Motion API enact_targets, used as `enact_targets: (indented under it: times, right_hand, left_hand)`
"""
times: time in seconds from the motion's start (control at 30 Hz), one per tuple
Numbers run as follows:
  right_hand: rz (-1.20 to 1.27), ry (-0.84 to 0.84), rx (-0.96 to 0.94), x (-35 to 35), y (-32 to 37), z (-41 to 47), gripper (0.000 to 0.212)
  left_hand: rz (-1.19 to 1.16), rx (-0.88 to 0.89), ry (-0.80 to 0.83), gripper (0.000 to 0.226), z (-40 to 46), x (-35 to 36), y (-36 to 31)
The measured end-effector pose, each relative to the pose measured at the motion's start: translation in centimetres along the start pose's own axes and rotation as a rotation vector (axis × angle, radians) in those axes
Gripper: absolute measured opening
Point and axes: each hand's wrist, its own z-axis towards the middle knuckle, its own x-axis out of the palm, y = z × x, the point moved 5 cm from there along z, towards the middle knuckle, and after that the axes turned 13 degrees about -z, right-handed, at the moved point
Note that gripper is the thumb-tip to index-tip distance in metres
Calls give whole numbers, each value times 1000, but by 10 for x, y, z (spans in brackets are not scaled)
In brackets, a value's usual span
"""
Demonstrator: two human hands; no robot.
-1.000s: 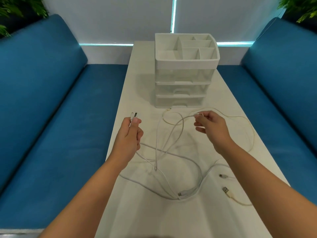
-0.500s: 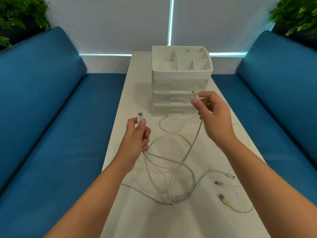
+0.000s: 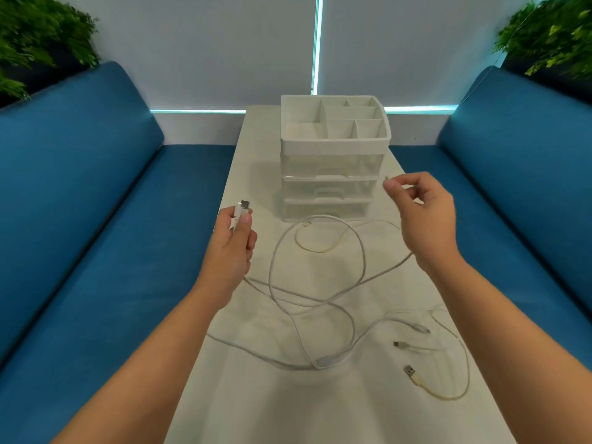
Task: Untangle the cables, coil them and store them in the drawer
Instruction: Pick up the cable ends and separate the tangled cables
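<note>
Several white cables [image 3: 320, 302] lie tangled in loops on the narrow white table [image 3: 256, 395]. My left hand [image 3: 232, 248] grips one cable just below its USB plug [image 3: 242, 209], which sticks up above my thumb. My right hand [image 3: 423, 216] is raised to the right of the drawer unit and pinches the thin plug end of a cable between thumb and forefinger. That cable drops under my right wrist into the tangle. The white drawer unit [image 3: 333, 184] stands behind the cables with its drawers closed.
A yellowish cable with a USB plug [image 3: 411, 371] lies at the front right, with two small plugs [image 3: 423, 328] beside it. Blue sofas [image 3: 96, 251] flank the table on both sides. Green plants [image 3: 32, 43] stand in the back corners.
My right hand has lifted its cable end up off the table and swung out to the right of the drawers. My left hand has kept its grip on the plug.
</note>
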Motion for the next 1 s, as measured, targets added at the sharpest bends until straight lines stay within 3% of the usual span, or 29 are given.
enact_targets:
  times: [0.1,0.37,0.57,0.83,1.0]
  right_hand:
    - [-2,9,-9,-1,4,1,16]
    - [66,323,7,35,3,-25,20]
    - [60,332,46,38,-6,-27,22]
    - [-7,266,-100,27,4,-14,24]
    - [-22,217,-128,26,7,-8,17]
  left_hand:
    - [-17,-48,-4,19,-1,2,9]
    - [-123,-196,58,33,-12,32,40]
    - [-101,-287,164,34,-21,38,42]
    - [33,-287,238,25,-17,34,43]
    - [158,-265,371,50,-19,35,41]
